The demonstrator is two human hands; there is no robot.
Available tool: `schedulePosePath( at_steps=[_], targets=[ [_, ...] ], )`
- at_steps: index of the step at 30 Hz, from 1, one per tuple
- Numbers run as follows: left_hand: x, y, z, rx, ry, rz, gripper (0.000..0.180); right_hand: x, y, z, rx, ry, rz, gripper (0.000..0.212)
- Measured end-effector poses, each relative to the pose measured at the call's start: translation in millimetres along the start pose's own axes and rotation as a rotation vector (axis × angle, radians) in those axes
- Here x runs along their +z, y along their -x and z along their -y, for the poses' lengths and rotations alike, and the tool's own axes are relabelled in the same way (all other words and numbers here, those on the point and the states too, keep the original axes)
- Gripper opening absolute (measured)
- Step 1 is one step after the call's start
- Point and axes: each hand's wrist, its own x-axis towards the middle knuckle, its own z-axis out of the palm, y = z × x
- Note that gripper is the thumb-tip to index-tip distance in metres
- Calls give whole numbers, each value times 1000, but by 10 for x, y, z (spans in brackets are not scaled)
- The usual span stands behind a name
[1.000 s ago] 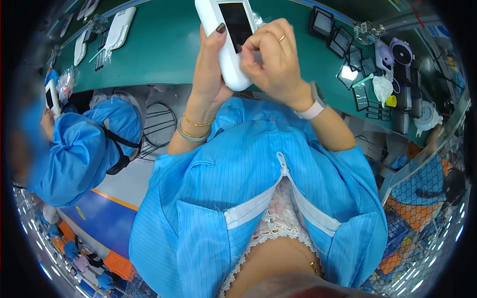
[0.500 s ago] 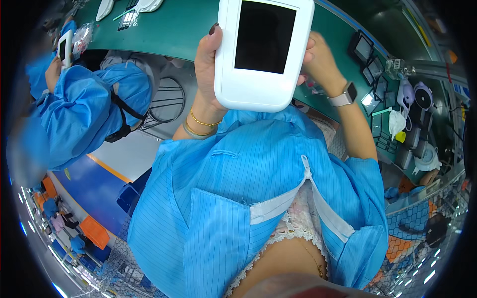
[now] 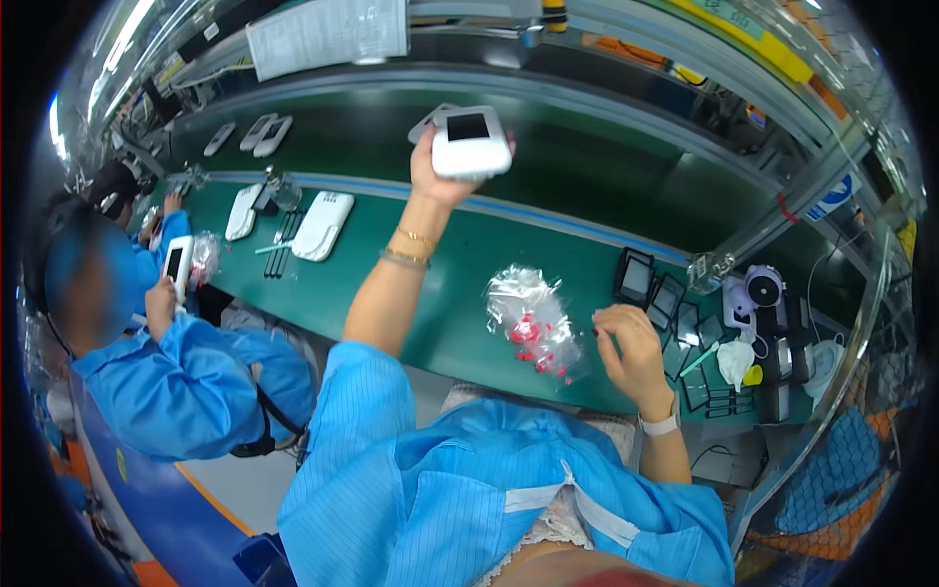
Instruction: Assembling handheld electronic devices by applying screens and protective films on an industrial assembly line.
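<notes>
My left hand (image 3: 436,184) is raised at arm's length over the far side of the bench, gripping a white handheld device (image 3: 473,157) with rounded corners and a dark square screen. Part of another pale casing (image 3: 421,124) shows just behind it. Lower down on the right, my right hand (image 3: 634,354) hovers over the bench with bent fingers and the thumb apart, and nothing visible in it. Beside its fingertips lies a clear plastic bag (image 3: 523,293) with small red pieces (image 3: 528,331) in and around it.
Dark rectangular frames (image 3: 635,276) lie right on the green bench (image 3: 430,293), near a purple-and-white device (image 3: 763,287) and a yellow cap (image 3: 752,375). A white casing (image 3: 323,225) and black strips (image 3: 282,245) lie left. A co-worker in blue (image 3: 196,391) sits there, holding a device.
My left hand has carried the white device away from me, toward the bench's far side. My right hand has come off the device and down beside the plastic bag. The view has tilted up.
</notes>
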Motion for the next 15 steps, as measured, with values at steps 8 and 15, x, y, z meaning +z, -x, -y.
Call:
schedulePosePath(
  at_steps=[8, 15],
  targets=[
    [655, -464, 383, -337, -280, 146, 79, -278, 284, -56, 114, 97, -115, 13],
    [589, 248, 1093, -521, -419, 185, 75, -568, 504, -356, 268, 173, -189, 7]
  ],
)
